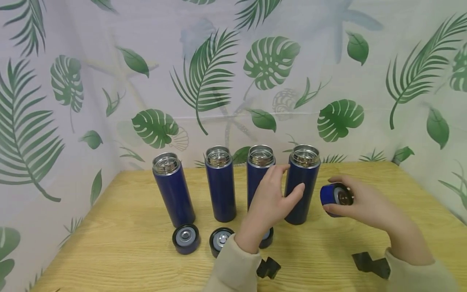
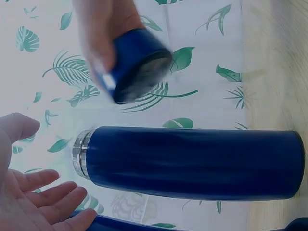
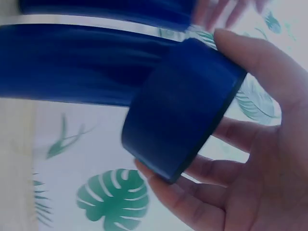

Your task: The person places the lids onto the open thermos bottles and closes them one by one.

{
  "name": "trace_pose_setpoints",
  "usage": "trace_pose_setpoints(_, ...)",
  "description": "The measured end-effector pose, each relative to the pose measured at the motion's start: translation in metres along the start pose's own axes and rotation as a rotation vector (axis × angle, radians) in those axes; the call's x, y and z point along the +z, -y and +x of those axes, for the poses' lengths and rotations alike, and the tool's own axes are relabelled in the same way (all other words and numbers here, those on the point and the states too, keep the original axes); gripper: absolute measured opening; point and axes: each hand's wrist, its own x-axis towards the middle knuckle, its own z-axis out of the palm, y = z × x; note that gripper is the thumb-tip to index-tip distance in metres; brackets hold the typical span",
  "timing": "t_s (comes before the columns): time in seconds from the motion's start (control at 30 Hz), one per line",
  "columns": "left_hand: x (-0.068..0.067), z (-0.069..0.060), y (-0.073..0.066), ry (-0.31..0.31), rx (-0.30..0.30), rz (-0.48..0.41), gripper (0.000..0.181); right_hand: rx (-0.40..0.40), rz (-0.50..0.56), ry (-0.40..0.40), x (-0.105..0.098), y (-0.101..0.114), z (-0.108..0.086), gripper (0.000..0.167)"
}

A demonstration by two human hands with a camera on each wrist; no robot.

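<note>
Four bottles (image 1: 221,190) stand lidless. Three lids (image 1: 186,240) sit on the tabletop (image 1: 127,243), left and in front of the rightmost bottle (image 1: 309,190). Fourth lid (image 1: 331,198) (not set down yet, btw) is pinched in the right hand (image 1: 370,202), right of it; left hand (image 1: 270,192) is empty, loose, at its left.

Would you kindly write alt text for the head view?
A right hand holds a round blue cap beside four upright, open, blue cylindrical metal-necked bottles on a yellow wooden table. The empty left hand hovers near the rightmost bottle; three more caps lie in front.
</note>
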Motion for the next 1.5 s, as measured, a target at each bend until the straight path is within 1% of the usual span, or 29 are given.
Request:
trace_pose_setpoints(0.1,0.002,0.002,0.0,0.005,-0.018,-0.019,0.049,0.028,0.039,-0.046,-0.009,0.003,-0.001,0.067)
trace_pose_setpoints(0.3,0.007,0.007,0.0,0.026,-0.102,-0.087,0.056,0.063,0.079,-0.125,-0.02,0.005,0.0,0.068)
trace_pose_setpoints(0.4,0.011,0.009,-0.001,0.044,-0.133,-0.12,0.06,0.063,0.101,-0.188,-0.024,0.005,0.0,0.066)
trace_pose_setpoints(0.47,0.014,0.011,-0.001,0.048,-0.142,-0.141,0.062,0.061,0.114,-0.234,-0.026,0.004,0.0,0.064)
trace_pose_setpoints(0.53,0.018,0.012,0.001,0.035,-0.139,-0.166,0.064,0.07,0.137,-0.274,-0.028,0.004,-0.001,0.062)
trace_pose_setpoints(0.67,0.029,0.013,0.006,0.021,-0.143,-0.225,0.068,0.102,0.216,-0.304,-0.03,0.003,-0.004,0.058)
trace_pose_setpoints(0.73,0.035,0.014,0.01,0.027,-0.164,-0.261,0.07,0.122,0.253,-0.316,-0.029,0.003,-0.004,0.056)
trace_pose_setpoints(0.83,0.042,0.015,0.015,0.037,-0.218,-0.303,0.073,0.143,0.291,-0.344,-0.027,0.003,-0.003,0.052)
trace_pose_setpoints(0.93,0.048,0.016,0.019,0.036,-0.265,-0.331,0.075,0.139,0.335,-0.371,-0.024,0.004,-0.001,0.051)
trace_pose_setpoints(1.1,0.054,0.019,0.025,0.043,-0.323,-0.348,0.078,0.085,0.44,-0.417,-0.022,0.007,0.001,0.047)
trace_pose_setpoints(1.17,0.056,0.02,0.026,0.043,-0.338,-0.356,0.079,0.049,0.539,-0.458,-0.022,0.008,0.003,0.042)
trace_pose_setpoints(1.23,0.058,0.022,0.027,0.033,-0.336,-0.362,0.08,0.0,0.675,-0.511,-0.022,0.008,0.004,0.038)
trace_pose_setpoints(1.33,0.062,0.026,0.028,0.011,-0.336,-0.366,0.081,-0.091,0.913,-0.583,-0.022,0.009,0.007,0.034)
trace_pose_setpoints(1.37,0.063,0.027,0.028,0.004,-0.334,-0.369,0.081,-0.114,0.972,-0.602,-0.022,0.009,0.009,0.034)
trace_pose_setpoints(1.4,0.065,0.029,0.029,-0.002,-0.332,-0.37,0.081,-0.127,1.015,-0.617,-0.022,0.01,0.01,0.034)
trace_pose_setpoints(1.5,0.067,0.033,0.029,-0.013,-0.328,-0.369,0.081,-0.132,1.076,-0.652,-0.023,0.012,0.015,0.034)
